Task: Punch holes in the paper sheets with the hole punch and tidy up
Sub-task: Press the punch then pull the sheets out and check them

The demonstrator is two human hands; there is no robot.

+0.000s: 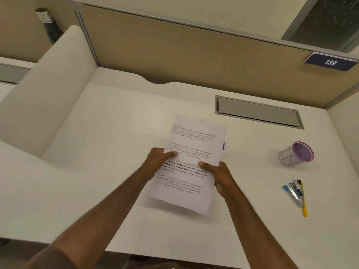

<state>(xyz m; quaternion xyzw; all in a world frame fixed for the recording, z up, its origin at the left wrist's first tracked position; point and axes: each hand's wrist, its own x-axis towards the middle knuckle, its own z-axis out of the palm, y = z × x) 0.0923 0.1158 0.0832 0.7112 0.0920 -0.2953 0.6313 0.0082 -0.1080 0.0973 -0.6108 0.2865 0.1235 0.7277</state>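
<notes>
A stack of white paper sheets (192,148) with printed text is held over the middle of the white desk (116,123). My left hand (158,161) grips its left edge, thumb on top. My right hand (217,174) grips its right edge, thumb on top as well. A small blue-purple thing (224,145) peeks out from behind the sheets' right edge; most of it is hidden, so I cannot tell what it is.
A purple-rimmed cup (296,154) lies tipped at the right. Nearer, a stapler (293,193), a yellow pen (303,200) and a binder clip (297,181) lie together. A grey cable hatch (258,112) sits at the back right. Partition walls enclose the desk; a dark bottle (48,24) stands beyond the left divider.
</notes>
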